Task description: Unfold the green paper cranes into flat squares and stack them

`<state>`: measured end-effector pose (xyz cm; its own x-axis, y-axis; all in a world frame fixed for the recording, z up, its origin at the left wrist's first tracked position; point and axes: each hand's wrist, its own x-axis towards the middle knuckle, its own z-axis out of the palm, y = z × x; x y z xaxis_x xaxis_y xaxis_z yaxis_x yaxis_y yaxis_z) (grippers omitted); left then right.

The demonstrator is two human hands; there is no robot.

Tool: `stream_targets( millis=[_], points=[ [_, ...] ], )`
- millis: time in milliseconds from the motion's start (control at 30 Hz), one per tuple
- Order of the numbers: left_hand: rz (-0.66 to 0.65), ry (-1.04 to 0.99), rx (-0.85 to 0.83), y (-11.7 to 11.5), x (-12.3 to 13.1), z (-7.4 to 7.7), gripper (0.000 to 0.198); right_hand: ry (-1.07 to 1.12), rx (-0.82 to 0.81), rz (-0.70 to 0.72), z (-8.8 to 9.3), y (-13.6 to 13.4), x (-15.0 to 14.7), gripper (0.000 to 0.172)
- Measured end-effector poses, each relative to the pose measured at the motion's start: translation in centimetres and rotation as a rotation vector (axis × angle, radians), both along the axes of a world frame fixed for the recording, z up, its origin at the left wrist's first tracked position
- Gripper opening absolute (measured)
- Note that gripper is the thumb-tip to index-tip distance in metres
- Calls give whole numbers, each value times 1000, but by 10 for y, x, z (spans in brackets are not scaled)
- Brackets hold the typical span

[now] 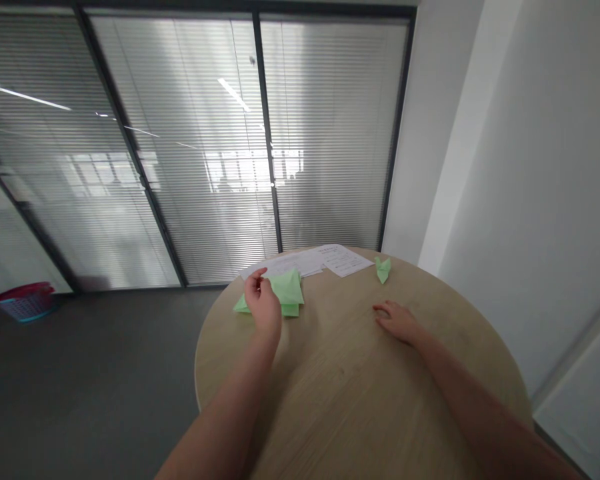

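Note:
My left hand (263, 299) is raised over a small stack of light green paper sheets (289, 288) at the back left of the table. Its fingers are loosely bent, with a gap between thumb and forefinger, and nothing shows between them. Part of the green paper is hidden behind this hand and wrist. Palm down, my right hand (396, 321) rests on the wooden tabletop with its fingers stretched out, holding nothing. Beyond it stands a folded green paper figure (383, 269), shaped like an origami bird, apart from the hand.
Printed white sheets (347, 261) lie along the far edge of the round wooden table (340, 393). Behind it is a glass partition with blinds (325, 133), and a white wall (545, 167) rises on the right. A red and blue plastic basket (27, 303) sits on the floor at far left.

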<state>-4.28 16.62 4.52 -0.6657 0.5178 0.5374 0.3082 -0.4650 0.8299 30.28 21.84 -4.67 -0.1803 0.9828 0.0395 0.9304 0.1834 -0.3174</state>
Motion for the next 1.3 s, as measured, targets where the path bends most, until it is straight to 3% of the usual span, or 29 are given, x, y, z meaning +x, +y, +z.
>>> stream_targets(
  millis=[67,133,200,267,367,633,867,1300],
  points=[
    [35,258,-21,0,-4,0,27,-4,-1,-2,1,-1,-1,50],
    [-35,591,-211,4,-10,-6,26,-7,-2,2,2,-2,-1,50],
    [-151,876,-465,11,-19,-17,38,-9,-4,6,3,-3,-1,50],
    [-234,1028,-640,18,-27,-28,53,-9,-7,6,4,-3,-2,50],
    [-240,1061,-687,23,-36,-36,55,-6,-8,6,5,-4,-2,49],
    [-146,1104,-702,25,-40,-36,51,-9,-14,17,8,-6,-3,50],
    [-93,1097,-830,34,-45,-52,35,-10,-20,23,6,-5,-2,52],
    [-74,1178,-857,35,-43,-53,25,-26,-23,33,10,-7,-3,51]
  ],
)
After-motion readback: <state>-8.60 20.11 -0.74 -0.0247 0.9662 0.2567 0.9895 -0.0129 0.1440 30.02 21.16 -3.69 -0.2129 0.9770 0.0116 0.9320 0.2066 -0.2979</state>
